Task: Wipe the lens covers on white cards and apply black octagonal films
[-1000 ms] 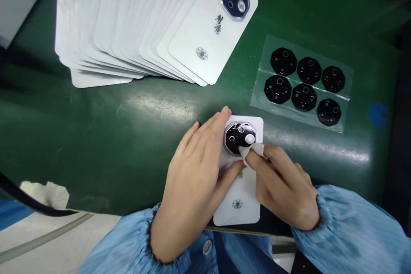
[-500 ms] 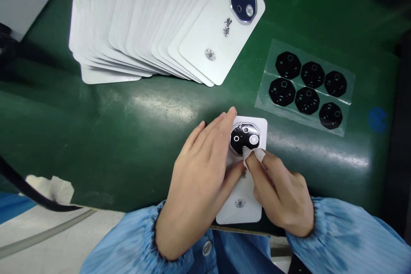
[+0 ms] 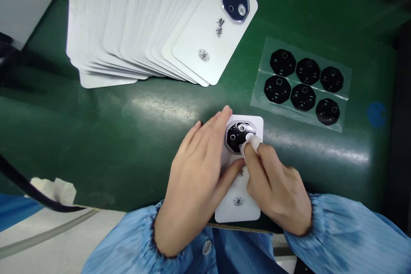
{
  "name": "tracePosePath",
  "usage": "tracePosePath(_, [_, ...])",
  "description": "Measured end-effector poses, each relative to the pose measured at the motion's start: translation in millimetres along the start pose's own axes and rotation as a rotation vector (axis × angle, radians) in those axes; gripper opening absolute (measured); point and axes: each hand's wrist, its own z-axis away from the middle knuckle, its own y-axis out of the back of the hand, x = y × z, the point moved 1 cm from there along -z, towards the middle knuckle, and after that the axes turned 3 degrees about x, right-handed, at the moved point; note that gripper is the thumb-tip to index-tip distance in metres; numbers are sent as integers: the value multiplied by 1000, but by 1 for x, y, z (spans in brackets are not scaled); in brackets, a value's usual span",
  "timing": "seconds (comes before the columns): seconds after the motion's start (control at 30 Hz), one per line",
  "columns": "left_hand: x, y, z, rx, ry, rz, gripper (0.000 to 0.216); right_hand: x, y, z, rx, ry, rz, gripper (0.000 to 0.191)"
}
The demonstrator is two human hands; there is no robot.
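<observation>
A white phone back cover [image 3: 239,212] lies flat at the table's front edge, its black eight-sided camera plate [image 3: 236,138] at the far end. My left hand [image 3: 199,171] rests along the cover's left side, fingers stretched out and thumb laid across the cover just below the camera plate. Pinched in my right hand [image 3: 276,188] is a small white cloth [image 3: 253,142], wrapped over the fingertips. The cloth presses on the lower right of the camera plate, partly covering its white round spot and the lowest lens hole.
A fanned stack of white back covers [image 3: 192,47] spreads across the upper left. To the right lies a clear sheet [image 3: 257,98] with several black eight-sided pieces [image 3: 308,71]. A black cable [image 3: 35,192] and a crumpled pale scrap [image 3: 61,190] are at the lower left.
My right hand with the cloth has shifted up the camera plate, now reaching the white round spot. My left hand keeps its place on the cover. The whole view has moved slightly.
</observation>
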Motion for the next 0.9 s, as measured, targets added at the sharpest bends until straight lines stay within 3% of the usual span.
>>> tracePosePath(0.17, [1,-1,0,0,-1,-5,73,3,-3,9,28,-157,-99,28])
tracePosePath(0.33, [1,-1,-1,24,6,-20,76,24,3,15,190,-596,-714,13])
tracePosePath(0.47, [2,0,-2,-14,43,-34,77,34,3,16,238,-779,-990,17])
tracePosePath(0.63, [2,1,-2,-20,72,-40,79,41,3,16,232,-883,-985,20])
tracePosePath(0.9, [3,1,-4,-28,108,-58,81,41,6,16,203,-867,-902,15])
